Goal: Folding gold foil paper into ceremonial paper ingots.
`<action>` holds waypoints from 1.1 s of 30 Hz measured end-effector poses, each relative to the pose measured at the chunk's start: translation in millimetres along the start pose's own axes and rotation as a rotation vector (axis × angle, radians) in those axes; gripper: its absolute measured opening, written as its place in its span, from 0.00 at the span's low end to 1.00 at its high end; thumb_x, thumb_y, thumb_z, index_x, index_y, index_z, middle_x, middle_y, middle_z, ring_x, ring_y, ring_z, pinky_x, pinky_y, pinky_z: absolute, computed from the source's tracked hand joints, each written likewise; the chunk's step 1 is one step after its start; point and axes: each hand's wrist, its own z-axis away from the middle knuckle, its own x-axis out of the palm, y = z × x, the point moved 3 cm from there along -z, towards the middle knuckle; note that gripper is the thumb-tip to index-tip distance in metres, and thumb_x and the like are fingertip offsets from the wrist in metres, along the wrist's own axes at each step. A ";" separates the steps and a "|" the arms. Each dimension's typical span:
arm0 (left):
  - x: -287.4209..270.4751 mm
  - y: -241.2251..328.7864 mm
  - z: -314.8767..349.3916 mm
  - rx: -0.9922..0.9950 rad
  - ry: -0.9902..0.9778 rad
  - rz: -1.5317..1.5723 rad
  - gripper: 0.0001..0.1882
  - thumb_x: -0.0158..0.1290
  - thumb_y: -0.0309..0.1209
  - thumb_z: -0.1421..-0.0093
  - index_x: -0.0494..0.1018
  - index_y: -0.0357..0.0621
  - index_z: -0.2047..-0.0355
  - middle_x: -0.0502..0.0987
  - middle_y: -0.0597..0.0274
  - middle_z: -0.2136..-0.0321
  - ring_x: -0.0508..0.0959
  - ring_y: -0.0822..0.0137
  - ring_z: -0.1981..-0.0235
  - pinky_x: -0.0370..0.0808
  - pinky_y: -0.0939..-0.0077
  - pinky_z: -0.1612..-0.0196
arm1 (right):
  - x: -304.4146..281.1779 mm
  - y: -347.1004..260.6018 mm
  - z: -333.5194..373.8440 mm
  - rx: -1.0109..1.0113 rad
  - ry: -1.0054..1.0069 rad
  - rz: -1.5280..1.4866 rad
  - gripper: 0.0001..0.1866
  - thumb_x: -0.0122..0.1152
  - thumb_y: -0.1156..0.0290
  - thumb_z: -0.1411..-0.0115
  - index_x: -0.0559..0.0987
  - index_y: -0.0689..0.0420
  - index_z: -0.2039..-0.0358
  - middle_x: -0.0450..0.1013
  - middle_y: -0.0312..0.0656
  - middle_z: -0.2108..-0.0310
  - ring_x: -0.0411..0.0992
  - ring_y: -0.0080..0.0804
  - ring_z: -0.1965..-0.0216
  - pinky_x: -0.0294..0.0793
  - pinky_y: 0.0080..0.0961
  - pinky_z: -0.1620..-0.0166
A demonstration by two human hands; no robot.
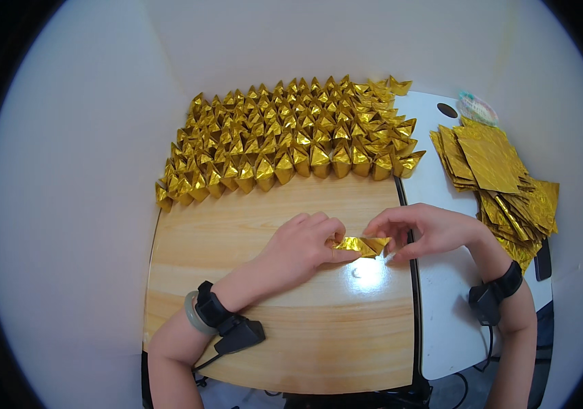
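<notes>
A partly folded piece of gold foil paper (366, 245) is held just above the wooden tabletop, near its right edge. My left hand (308, 242) pinches its left end between thumb and curled fingers. At the other end my right hand (419, 230) curves round the paper's pointed tip, thumb below and fingers above; whether those fingertips press on it is hard to make out. Beyond my hands stand several tight rows of finished gold paper ingots (284, 140), boat-shaped with pointed ends.
Loose stacks of flat gold foil sheets (492, 163) lie on the white table (445, 300) at the right. A clear package (477, 108) and a dark phone-like object (543, 262) sit beside them. A dark gap (415, 320) divides the wooden table (291, 327) from the white one. Pale walls rise around.
</notes>
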 end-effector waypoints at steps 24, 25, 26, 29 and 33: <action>-4.4 -23.7 8.6 -0.034 -0.010 0.439 0.17 0.51 0.15 0.57 0.80 0.47 0.68 0.76 0.62 0.64 0.76 0.61 0.64 0.75 0.71 0.61 | 29.9 4.8 -28.4 -0.048 0.244 0.191 0.15 0.69 0.68 0.49 0.72 0.61 0.68 0.76 0.40 0.76 0.74 0.28 0.76 0.70 0.22 0.70; -5.2 -24.1 8.2 -0.047 -0.020 0.474 0.17 0.52 0.15 0.56 0.80 0.47 0.68 0.75 0.62 0.64 0.76 0.61 0.64 0.75 0.71 0.60 | 30.5 3.9 -27.8 -0.048 0.239 0.193 0.15 0.69 0.68 0.49 0.72 0.61 0.68 0.76 0.40 0.76 0.74 0.28 0.76 0.70 0.22 0.70; -5.5 -24.2 8.0 -0.059 -0.030 0.508 0.17 0.52 0.15 0.56 0.80 0.46 0.68 0.75 0.61 0.64 0.76 0.61 0.64 0.74 0.71 0.60 | 30.8 4.0 -27.1 0.001 0.235 0.169 0.15 0.70 0.69 0.49 0.73 0.61 0.67 0.75 0.37 0.75 0.73 0.24 0.74 0.70 0.20 0.68; -6.1 -24.1 8.4 -0.079 -0.048 0.554 0.15 0.53 0.16 0.54 0.81 0.46 0.68 0.75 0.61 0.64 0.75 0.62 0.63 0.73 0.72 0.59 | 31.0 3.4 -27.8 0.061 0.226 0.147 0.13 0.70 0.70 0.50 0.76 0.61 0.67 0.75 0.34 0.74 0.72 0.20 0.72 0.70 0.18 0.66; -4.9 -23.9 8.8 -0.081 -0.046 0.563 0.12 0.54 0.18 0.51 0.81 0.46 0.68 0.75 0.62 0.64 0.75 0.63 0.64 0.73 0.73 0.60 | 31.6 6.8 -29.4 0.012 0.204 0.080 0.10 0.70 0.70 0.50 0.80 0.59 0.69 0.75 0.34 0.74 0.71 0.21 0.70 0.69 0.19 0.64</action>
